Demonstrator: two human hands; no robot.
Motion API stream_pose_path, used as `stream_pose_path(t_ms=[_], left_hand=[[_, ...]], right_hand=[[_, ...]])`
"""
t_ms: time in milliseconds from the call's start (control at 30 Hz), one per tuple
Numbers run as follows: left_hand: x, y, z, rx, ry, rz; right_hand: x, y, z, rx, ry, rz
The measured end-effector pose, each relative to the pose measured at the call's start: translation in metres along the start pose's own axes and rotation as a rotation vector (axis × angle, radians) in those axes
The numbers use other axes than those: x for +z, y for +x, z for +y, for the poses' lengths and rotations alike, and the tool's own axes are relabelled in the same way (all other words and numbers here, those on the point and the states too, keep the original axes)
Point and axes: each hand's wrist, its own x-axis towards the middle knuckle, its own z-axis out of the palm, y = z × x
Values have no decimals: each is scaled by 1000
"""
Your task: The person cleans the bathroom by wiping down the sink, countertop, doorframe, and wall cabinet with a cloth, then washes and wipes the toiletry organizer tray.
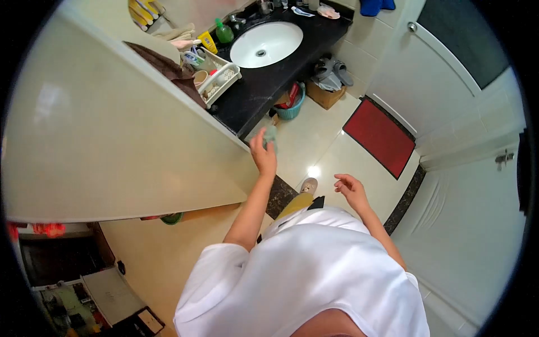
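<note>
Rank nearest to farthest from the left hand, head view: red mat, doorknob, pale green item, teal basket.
1. Pale green item: in the left hand.
2. Teal basket: floor, by the counter.
3. Red mat: floor, right of the basket.
4. Doorknob: upper right of picture.

Pale green cloth (270,136), black counter (252,92), black-bordered red mat (382,136), white basin (275,42)

A small, pale green cloth (270,135), bunched and softly creased, sits between thumb and fingers in a person's left-hand grip (264,157), partly hidden by it. The cloth is held above the pale floor (314,132), just right of the black bench's (255,92) near corner, its finer detail blurred.
</note>
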Motion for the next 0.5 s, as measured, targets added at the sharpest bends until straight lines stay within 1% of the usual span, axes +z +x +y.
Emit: stream_pose_path(t_ms=[33, 100, 133, 200, 233, 267, 333, 367, 500], left_hand=[[1, 21, -3, -19, 2, 3], [13, 66, -10, -16, 157, 190], [29, 84, -18, -35, 162, 189], [61, 117, -36, -273, 667, 112], [66, 125, -47, -408, 641, -118], [73, 130, -56, -427, 648, -114], [84, 142, -59, -258, 701, -61], [83, 154, -74, -224, 710, -41], [81, 215, -96, -249, 798, 45]], right_hand=[[-8, 12, -10, 17, 42, 32], [-22, 44, -32, 19, 112, 65], [-29, 62, -35, 35, 106, 56], [-48, 98, -44, 8, 46, 62], [-53, 108, -46, 23, 44, 45], [-59, 119, -49, 68, 65, 39], [-78, 142, -51, 115, 68, 16], [-83, 156, -41, 96, 63, 5], [-106, 212, -57, 127, 0, -93]])
